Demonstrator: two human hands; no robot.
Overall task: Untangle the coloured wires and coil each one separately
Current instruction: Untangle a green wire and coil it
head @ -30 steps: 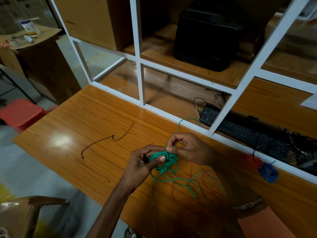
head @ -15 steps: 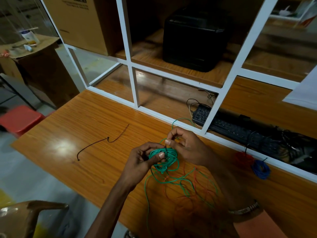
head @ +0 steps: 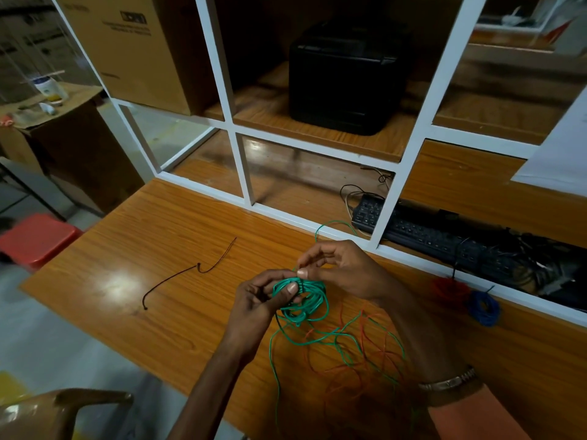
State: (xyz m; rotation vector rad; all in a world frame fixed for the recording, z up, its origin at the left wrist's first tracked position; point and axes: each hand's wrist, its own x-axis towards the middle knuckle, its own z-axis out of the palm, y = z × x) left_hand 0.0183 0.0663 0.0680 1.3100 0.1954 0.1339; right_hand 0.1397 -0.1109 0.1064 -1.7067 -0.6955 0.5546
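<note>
My left hand (head: 265, 300) grips a half-wound green wire coil (head: 306, 300) above the wooden table (head: 133, 281), thumb pressed on the loops. My right hand (head: 341, 268) pinches a strand of the same green wire at the top of the coil. Loose green wire trails down and mixes with a thin orange wire (head: 365, 354) spread on the table under my right forearm. A red coil (head: 448, 289) and a blue coil (head: 482, 308) lie finished at the right, by the white frame. A short dark wire (head: 187, 271) lies alone on the left.
A white shelf frame (head: 244, 173) borders the table's far edge. Behind it lie a black keyboard (head: 438, 233) with cables and, higher up, a black printer (head: 346, 77) and a cardboard box (head: 133, 49). A red stool (head: 31, 236) and a brown chair (head: 54, 411) stand at the left.
The view has tilted up a little. My right hand has carried the green strand round the coil while my left hand kept hold of it; the coil looks slightly fuller.
</note>
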